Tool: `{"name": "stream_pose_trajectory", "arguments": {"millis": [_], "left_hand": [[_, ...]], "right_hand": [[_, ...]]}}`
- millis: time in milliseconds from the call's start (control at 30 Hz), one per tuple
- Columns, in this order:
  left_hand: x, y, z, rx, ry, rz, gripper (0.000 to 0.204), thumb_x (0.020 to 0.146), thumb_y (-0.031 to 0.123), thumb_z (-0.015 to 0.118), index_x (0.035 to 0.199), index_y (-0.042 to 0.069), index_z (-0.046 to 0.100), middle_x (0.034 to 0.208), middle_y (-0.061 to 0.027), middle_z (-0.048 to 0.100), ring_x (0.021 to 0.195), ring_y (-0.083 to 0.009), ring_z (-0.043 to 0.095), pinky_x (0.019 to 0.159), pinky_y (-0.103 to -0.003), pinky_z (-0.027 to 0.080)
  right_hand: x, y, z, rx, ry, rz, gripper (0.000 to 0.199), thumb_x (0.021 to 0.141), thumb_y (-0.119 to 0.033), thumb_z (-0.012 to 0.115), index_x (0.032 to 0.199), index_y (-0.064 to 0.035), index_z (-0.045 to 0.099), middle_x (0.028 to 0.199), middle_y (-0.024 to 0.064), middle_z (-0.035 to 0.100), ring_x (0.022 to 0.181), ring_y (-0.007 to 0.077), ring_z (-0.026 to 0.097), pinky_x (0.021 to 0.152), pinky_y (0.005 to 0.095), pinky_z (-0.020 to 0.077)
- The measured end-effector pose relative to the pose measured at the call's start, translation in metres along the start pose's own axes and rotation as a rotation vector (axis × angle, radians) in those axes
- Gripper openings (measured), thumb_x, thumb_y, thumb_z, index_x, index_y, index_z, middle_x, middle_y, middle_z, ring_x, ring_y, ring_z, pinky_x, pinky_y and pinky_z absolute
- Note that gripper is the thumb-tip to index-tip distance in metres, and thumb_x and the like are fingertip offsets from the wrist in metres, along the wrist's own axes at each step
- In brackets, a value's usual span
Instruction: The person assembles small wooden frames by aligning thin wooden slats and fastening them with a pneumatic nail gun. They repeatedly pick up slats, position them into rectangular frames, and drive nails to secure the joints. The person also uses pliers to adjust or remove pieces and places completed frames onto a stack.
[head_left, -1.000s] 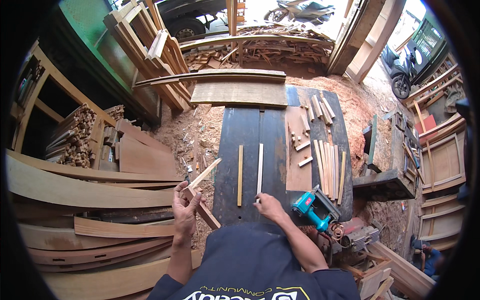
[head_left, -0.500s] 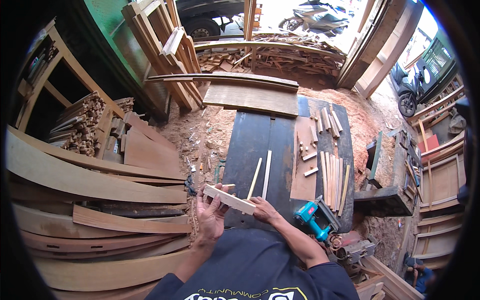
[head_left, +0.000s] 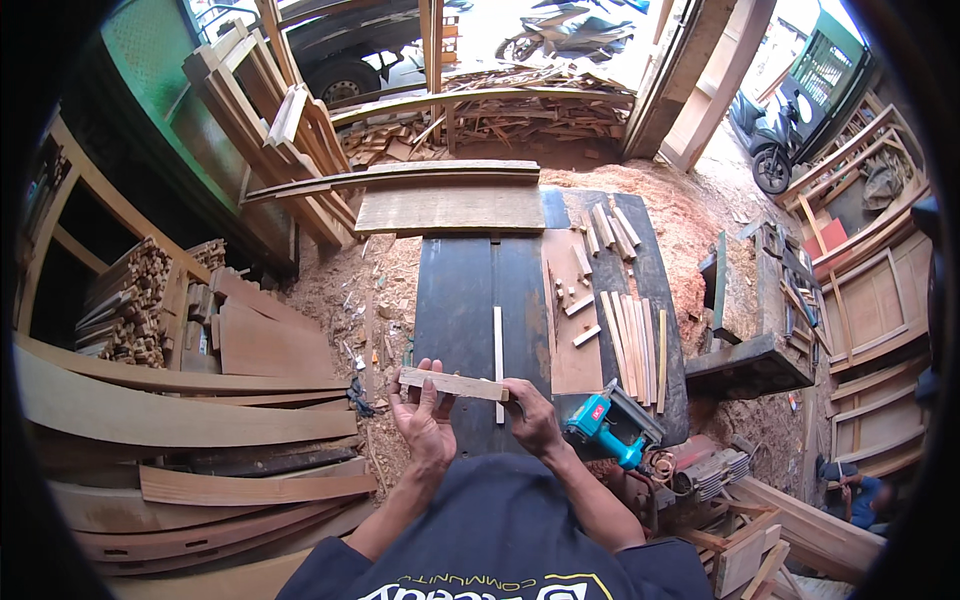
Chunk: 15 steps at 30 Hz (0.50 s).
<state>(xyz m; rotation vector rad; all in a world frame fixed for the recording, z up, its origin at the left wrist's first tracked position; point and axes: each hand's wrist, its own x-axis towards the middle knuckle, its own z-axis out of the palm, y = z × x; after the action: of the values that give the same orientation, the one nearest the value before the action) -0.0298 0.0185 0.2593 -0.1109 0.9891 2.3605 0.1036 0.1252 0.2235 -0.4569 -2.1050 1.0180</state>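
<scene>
A short pale wooden block (head_left: 452,384) is held up over the near edge of the dark worktable (head_left: 455,290). My left hand (head_left: 425,425) grips its left end, thumb in front and fingers behind. At the other end, my right hand (head_left: 533,418) pinches the block with bent fingers. Just beyond the hands, a thin wooden strip (head_left: 498,340) lies lengthwise on the table, its near end by my right fingers. A teal nail gun (head_left: 608,428) rests on the table to the right of my right hand.
Several slim wooden strips (head_left: 635,345) lie side by side on the table's right, near small offcuts on a brown board (head_left: 575,365). A wide plank (head_left: 450,208) crosses the far end. Curved boards (head_left: 180,405) are stacked at left; a metal machine (head_left: 755,365) stands at right.
The block has turned from a slant to nearly level. One of two thin strips beyond my hands no longer shows on the table. The whole view has shifted.
</scene>
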Motion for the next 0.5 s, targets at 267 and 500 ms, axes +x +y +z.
{"name": "stream_pose_trajectory", "arguments": {"millis": [267,500], "left_hand": [[0.003,-0.001,0.0,0.119,-0.032,-0.023,0.051,0.096,0.002,0.058,0.139,0.014,0.033,0.137,-0.0165,0.049,0.127,-0.029,0.054,0.084,-0.041,0.064],[0.023,0.001,0.01,0.216,-0.088,-0.044,0.051,0.098,0.004,0.057,0.142,0.007,0.03,0.136,-0.0186,0.051,0.124,-0.028,0.057,0.082,-0.039,0.064]], "right_hand": [[0.006,0.002,0.001,-0.033,-0.025,0.009,0.035,0.088,0.002,0.064,0.122,-0.0016,0.057,0.108,0.0184,0.066,0.099,0.0353,0.067,0.084,0.0403,0.0549],[0.011,-0.003,-0.003,0.026,-0.008,0.062,0.043,0.085,0.003,0.068,0.127,-0.0019,0.056,0.104,0.0173,0.066,0.089,0.0288,0.069,0.079,0.0371,0.0551]]}}
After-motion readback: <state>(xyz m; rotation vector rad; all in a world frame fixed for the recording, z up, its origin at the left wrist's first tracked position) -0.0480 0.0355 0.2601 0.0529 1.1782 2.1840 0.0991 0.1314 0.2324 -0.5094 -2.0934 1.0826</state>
